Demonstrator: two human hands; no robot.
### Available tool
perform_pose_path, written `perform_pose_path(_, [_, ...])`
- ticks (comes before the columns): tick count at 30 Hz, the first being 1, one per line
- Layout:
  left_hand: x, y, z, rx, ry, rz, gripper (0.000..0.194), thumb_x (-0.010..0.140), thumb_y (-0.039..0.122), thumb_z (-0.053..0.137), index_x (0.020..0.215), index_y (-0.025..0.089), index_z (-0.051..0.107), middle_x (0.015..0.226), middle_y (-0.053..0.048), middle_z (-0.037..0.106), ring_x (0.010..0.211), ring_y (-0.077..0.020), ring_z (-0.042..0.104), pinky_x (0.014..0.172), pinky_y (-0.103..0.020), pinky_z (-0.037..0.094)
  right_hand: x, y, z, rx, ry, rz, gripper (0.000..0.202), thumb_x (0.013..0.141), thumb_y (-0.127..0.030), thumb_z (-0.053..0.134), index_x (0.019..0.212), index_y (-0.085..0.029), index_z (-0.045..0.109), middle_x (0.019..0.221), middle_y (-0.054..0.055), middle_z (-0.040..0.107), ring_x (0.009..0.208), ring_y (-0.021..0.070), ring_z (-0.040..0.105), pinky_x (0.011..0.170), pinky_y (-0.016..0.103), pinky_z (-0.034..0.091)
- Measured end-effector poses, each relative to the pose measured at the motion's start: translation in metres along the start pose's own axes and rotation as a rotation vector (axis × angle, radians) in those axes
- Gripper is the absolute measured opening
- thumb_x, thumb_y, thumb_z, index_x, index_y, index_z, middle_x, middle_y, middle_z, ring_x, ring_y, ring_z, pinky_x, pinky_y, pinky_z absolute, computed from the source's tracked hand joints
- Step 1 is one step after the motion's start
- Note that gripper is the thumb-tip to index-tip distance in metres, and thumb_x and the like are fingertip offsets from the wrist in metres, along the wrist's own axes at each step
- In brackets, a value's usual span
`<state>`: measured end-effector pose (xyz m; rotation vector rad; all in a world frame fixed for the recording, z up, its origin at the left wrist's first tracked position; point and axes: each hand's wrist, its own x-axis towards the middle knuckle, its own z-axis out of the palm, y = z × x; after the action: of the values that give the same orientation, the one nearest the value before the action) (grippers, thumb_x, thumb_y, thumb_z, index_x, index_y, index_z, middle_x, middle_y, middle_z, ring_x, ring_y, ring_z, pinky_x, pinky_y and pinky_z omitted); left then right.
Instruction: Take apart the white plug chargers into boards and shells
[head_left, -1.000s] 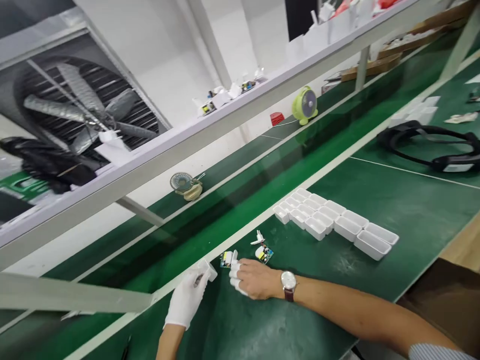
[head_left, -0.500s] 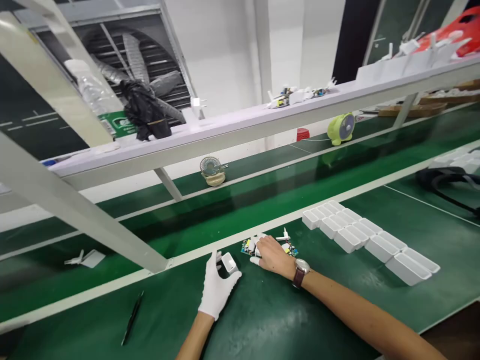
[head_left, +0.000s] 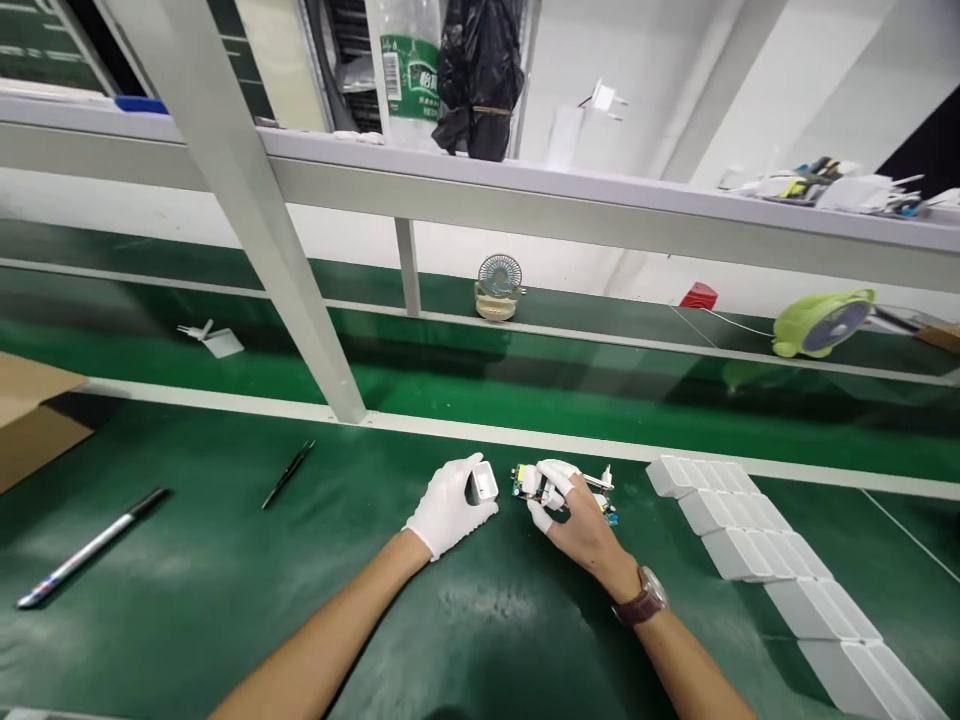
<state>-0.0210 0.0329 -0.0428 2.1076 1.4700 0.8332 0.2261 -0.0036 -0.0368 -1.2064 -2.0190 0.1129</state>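
My left hand (head_left: 448,507), in a white glove, is curled around a small white plastic case (head_left: 485,483), thumb and fingers at its sides and its open end facing up. Just right of it, my right hand (head_left: 574,510), with white finger covers and a watch at the wrist, has thumb and fingertips closed around a small circuit board (head_left: 528,481) with white and yellow parts. More board parts and a white plug piece (head_left: 602,480) lie behind and under these fingers, partly hidden.
Rows of white plastic cases (head_left: 750,553) stand on the right. Black tweezers (head_left: 289,474), a marker pen (head_left: 91,548) and a cardboard box (head_left: 37,415) are on the left. A slanted metal post (head_left: 281,270) rises beyond. Small fans (head_left: 499,287) stand under the shelf (head_left: 600,205).
The view has swung left, bringing the marker and cardboard box into sight. My right thumb and fingers now form a rounder grip at the circuit board. My left hand stays around the white case.
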Motion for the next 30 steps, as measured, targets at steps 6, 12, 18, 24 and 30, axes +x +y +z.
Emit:
perform_pose_path(6, [-0.014, 0.010, 0.001, -0.138, 0.012, 0.191, 0.071, 0.077, 0.016, 0.068, 0.143, 0.024, 0.041, 0.132, -0.012, 0.057, 0.120, -0.0255, 0.061, 0.103, -0.043, 0.052, -0.011, -0.013, -0.013, 0.059, 0.133, -0.175, 0.069, 0.085, -0.011, 0.070, 0.147, -0.018, 0.040, 0.130, 0.017, 0.058, 0.129, 0.0322, 0.054, 0.101, 0.053, 0.053])
perform_pose_path(12, [-0.018, 0.014, 0.001, -0.121, -0.041, 0.347, 0.070, 0.079, 0.023, 0.073, 0.142, 0.024, 0.042, 0.126, -0.012, 0.061, 0.116, -0.0266, 0.062, 0.099, -0.045, 0.055, -0.017, -0.023, -0.023, 0.067, 0.042, -0.232, 0.073, 0.087, -0.011, 0.069, 0.151, -0.019, 0.036, 0.132, 0.017, 0.060, 0.133, 0.0332, 0.051, 0.104, 0.055, 0.052])
perform_pose_path(18, [-0.014, 0.013, 0.001, -0.093, -0.068, 0.404, 0.074, 0.078, 0.014, 0.069, 0.145, 0.027, 0.039, 0.128, -0.011, 0.061, 0.119, -0.0262, 0.060, 0.101, -0.045, 0.053, -0.015, -0.027, -0.026, -0.013, -0.049, -0.250, 0.073, 0.090, -0.015, 0.065, 0.154, -0.017, 0.030, 0.131, 0.017, 0.062, 0.130, 0.0321, 0.055, 0.104, 0.053, 0.053])
perform_pose_path(24, [-0.014, 0.010, 0.003, -0.084, -0.083, 0.414, 0.072, 0.079, 0.016, 0.068, 0.145, 0.026, 0.040, 0.128, -0.011, 0.062, 0.120, -0.0267, 0.059, 0.102, -0.046, 0.053, -0.016, -0.024, -0.028, -0.044, -0.078, -0.232, 0.072, 0.092, -0.018, 0.063, 0.155, -0.018, 0.028, 0.133, 0.017, 0.061, 0.129, 0.0323, 0.056, 0.103, 0.052, 0.054])
perform_pose_path(30, [-0.015, 0.010, 0.004, -0.062, -0.091, 0.441, 0.073, 0.077, 0.009, 0.063, 0.145, 0.024, 0.040, 0.128, -0.012, 0.062, 0.121, -0.0273, 0.058, 0.102, -0.047, 0.052, -0.018, -0.025, -0.030, -0.068, -0.113, -0.219, 0.078, 0.091, -0.017, 0.063, 0.157, -0.018, 0.022, 0.134, 0.017, 0.060, 0.132, 0.0339, 0.051, 0.101, 0.052, 0.053])
